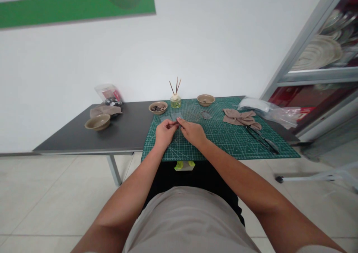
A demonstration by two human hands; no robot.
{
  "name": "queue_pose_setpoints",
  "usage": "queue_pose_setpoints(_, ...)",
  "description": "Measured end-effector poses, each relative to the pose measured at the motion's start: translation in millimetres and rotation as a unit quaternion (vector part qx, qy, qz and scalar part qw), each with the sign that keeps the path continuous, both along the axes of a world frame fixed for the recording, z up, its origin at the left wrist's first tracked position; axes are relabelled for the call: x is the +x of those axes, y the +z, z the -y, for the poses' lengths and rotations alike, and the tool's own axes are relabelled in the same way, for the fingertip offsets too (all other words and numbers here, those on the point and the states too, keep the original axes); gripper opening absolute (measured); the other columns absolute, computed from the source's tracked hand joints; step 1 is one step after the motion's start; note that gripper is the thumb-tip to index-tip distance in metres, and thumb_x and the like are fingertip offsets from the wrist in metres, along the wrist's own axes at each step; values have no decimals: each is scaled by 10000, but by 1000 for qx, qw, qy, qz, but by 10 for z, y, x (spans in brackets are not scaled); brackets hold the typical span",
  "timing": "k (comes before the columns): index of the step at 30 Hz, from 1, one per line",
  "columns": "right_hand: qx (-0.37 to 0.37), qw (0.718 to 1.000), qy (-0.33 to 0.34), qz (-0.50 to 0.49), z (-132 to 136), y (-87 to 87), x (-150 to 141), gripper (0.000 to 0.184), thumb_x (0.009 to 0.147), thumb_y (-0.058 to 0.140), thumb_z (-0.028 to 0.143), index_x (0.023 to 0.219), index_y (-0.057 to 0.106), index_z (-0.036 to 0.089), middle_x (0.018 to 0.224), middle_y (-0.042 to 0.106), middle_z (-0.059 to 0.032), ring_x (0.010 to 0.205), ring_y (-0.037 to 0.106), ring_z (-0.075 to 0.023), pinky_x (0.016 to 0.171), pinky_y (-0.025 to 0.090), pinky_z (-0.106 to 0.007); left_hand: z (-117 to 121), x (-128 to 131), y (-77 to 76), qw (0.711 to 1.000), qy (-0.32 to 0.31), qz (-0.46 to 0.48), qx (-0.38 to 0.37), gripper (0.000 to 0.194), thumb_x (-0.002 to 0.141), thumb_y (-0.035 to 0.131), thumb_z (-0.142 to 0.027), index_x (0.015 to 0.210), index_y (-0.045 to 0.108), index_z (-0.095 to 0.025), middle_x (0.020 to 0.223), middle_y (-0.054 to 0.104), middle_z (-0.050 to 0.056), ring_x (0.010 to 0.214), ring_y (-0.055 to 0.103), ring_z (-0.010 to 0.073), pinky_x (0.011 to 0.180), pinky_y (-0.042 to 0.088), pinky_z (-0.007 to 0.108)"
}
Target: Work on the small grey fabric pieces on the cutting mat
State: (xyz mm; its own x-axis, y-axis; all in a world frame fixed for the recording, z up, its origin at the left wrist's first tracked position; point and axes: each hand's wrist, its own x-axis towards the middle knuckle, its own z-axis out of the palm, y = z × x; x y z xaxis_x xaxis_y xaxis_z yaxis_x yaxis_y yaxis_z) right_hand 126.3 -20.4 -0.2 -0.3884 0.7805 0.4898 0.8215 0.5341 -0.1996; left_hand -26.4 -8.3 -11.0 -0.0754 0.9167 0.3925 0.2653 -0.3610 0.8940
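My left hand (165,133) and my right hand (193,132) meet over the green cutting mat (223,144), fingertips pinched close together. Between them is a small clear plastic bag (176,115), its upper part sticking out beyond the fingers. The fingers cover the rest of it, so I cannot tell whether anything is inside. Another small clear bag (206,115) lies flat on the mat, to the right of my hands. Just beyond my left hand stands a tan bowl (158,112) with brown and dark pieces in it.
A reed diffuser (176,102) and a second bowl (206,100) stand near the wall. To the right lie a brown cloth (240,118), black-framed glasses (261,140) and a plastic bag (268,109). At left are a bowl (97,122), a cloth (104,110) and a clear container (108,92).
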Motion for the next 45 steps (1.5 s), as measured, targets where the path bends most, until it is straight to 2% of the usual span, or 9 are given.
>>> queue_pose_setpoints(4, 19, 999, 38, 18, -3, -19, 4, 518, 916, 469, 127, 1429, 450, 198, 1425, 517, -69, 1237, 567, -181, 1001, 501, -328, 40, 12, 49, 1000, 8, -17, 9, 103, 731, 664, -258, 687, 629, -172, 630, 629, -27, 584, 542, 110, 594, 423, 234)
queue_pose_setpoints(9, 10, 1000, -2, 8, -4, -23, 7, 497, 940, 432, 148, 1436, 436, 186, 1414, 532, -76, 1179, 610, -185, 941, 533, -315, 41, 18, 44, 1000, 18, 18, 17, 108, 719, 689, -272, 726, 642, -175, 710, 676, -11, 641, 587, 126, 647, 459, 250)
queue_pose_setpoints(13, 29, 999, 24, 19, -5, -34, 6, 502, 931, 435, 137, 1431, 438, 172, 1450, 488, -75, 1247, 559, -172, 984, 506, -295, 23, 15, 23, 999, 14, 16, 24, 103, 729, 676, -263, 705, 625, -177, 687, 663, -16, 624, 575, 120, 636, 452, 246)
queue_pose_setpoints(19, 43, 999, 17, 13, -40, -84, 9, 511, 921, 443, 141, 1430, 446, 185, 1450, 482, -91, 1242, 565, -205, 1005, 507, -368, 38, 22, 53, 1000, 11, 12, 9, 115, 724, 679, -272, 705, 615, -178, 674, 654, -22, 614, 569, 117, 628, 456, 244)
queue_pose_setpoints(22, 52, 997, 51, 18, -42, -69, 9, 503, 910, 442, 122, 1410, 477, 174, 1442, 493, -95, 1296, 515, -194, 1057, 462, -367, 47, 22, 58, 1000, 17, 3, 5, 105, 732, 666, -266, 699, 622, -176, 662, 652, -19, 619, 577, 119, 629, 461, 244)
queue_pose_setpoints(30, 57, 997, 58, 13, -32, -50, 8, 493, 903, 449, 115, 1390, 504, 167, 1425, 516, -98, 1302, 508, -190, 1070, 446, -361, 49, 10, 49, 1000, 22, 2, 2, 109, 721, 679, -260, 691, 632, -167, 666, 663, -13, 614, 581, 121, 631, 465, 251)
queue_pose_setpoints(37, 9, 997, -60, -52, -47, -18, 24, 481, 919, 429, 150, 1389, 504, 219, 1391, 555, -59, 1153, 628, -200, 912, 547, -333, 23, 28, 37, 997, -14, 78, -1, 170, 703, 703, -270, 796, 589, -184, 685, 638, -21, 642, 628, 133, 668, 514, 274)
queue_pose_setpoints(40, -2, 994, -72, -79, -56, 3, 38, 480, 925, 418, 167, 1396, 502, 212, 1342, 602, -63, 1120, 644, -208, 902, 545, -332, -2, 31, 31, 992, -54, 116, 6, 272, 721, 683, -276, 974, 610, -207, 657, 578, -47, 620, 628, 131, 690, 549, 304)
queue_pose_setpoints(45, -10, 991, -83, -106, -61, 6, 63, 472, 945, 397, 196, 1405, 498, 209, 1239, 673, -72, 1044, 676, -212, 909, 535, -339, -50, 16, -4, 990, -79, 115, -22, 301, 700, 698, -293, 981, 664, -188, 729, 621, -10, 697, 654, 145, 748, 572, 333)
